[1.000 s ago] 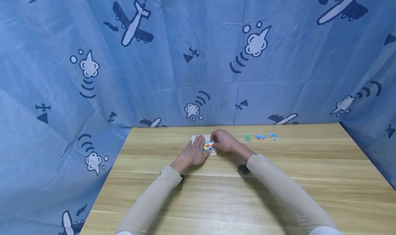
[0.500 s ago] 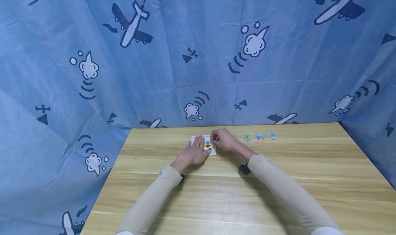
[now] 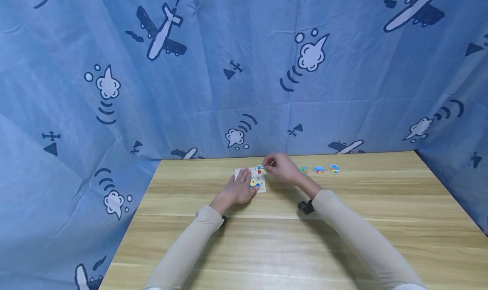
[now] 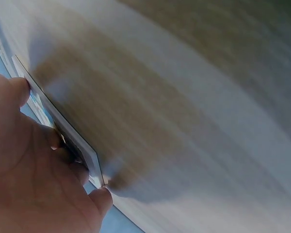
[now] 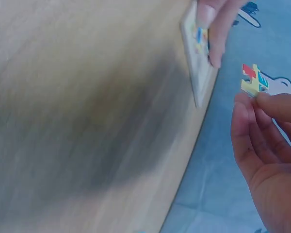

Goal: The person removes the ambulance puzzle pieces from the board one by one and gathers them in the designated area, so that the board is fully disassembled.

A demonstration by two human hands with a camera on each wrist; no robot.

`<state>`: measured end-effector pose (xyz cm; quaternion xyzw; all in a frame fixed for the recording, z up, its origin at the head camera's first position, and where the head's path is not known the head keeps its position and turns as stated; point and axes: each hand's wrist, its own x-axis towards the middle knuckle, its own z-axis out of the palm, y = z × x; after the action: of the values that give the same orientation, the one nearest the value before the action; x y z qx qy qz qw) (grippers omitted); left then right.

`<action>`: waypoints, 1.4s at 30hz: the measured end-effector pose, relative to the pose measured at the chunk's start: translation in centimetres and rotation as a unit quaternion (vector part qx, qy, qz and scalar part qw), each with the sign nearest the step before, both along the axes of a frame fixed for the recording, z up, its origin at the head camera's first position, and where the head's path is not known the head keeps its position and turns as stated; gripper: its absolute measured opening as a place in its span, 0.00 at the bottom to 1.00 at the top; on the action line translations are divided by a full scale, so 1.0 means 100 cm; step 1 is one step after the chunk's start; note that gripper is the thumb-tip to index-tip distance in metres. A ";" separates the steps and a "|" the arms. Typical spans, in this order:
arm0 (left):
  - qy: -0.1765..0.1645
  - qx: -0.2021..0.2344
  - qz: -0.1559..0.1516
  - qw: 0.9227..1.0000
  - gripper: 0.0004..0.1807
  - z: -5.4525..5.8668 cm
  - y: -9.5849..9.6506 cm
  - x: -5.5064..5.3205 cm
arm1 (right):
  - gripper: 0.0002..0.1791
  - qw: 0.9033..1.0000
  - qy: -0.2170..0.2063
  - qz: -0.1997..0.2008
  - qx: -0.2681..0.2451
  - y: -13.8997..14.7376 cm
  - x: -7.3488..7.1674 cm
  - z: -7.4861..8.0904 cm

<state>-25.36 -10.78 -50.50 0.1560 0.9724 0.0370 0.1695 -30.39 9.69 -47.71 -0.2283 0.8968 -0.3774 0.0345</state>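
A small white-framed jigsaw puzzle board [image 5: 188, 56] lies on the table near its far edge. My left hand [image 3: 238, 191] rests on the board with fairly straight fingers, covering its left part. In the left wrist view, fingertips and thumb touch the frame [image 4: 89, 158]. Yellow and blue pieces [image 3: 257, 185] show inside the board, right of that hand. Thumb and fingers of my right hand [image 3: 284, 169] pinch a yellow puzzle piece [image 5: 251, 86] with red and teal patches. In the right wrist view this piece is held up, apart from the board.
To the right, loose puzzle pieces lie in a row: a green one [image 3: 303, 169], a blue and pink one [image 3: 320, 169] and a blue and orange one [image 3: 334, 168]. A blue airplane-print curtain [image 3: 267, 90] hangs behind the wooden table [image 3: 259, 247].
My right hand has lifted off the board's right side and moved slightly away and right, carrying the yellow piece. The left hand stays on the board. The head view has shifted slightly.
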 end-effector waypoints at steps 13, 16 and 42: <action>-0.005 -0.006 -0.002 1.000 0.43 -0.007 -0.001 -0.005 | 0.13 0.995 -0.031 -0.048 -0.082 0.037 0.008 0.026; 0.003 -0.008 -0.006 1.000 0.42 -0.004 -0.001 -0.001 | 0.14 0.993 -0.032 -0.062 -0.092 0.047 0.010 0.032; 0.079 0.003 -0.027 0.996 0.42 -0.029 -0.005 0.002 | 0.18 0.985 -0.053 -0.142 -0.086 0.157 0.034 0.034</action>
<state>-25.17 -11.31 -53.41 0.1848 0.9782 0.0227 0.0924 -27.04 25.43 -44.31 -0.0806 0.8813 -0.4656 0.0085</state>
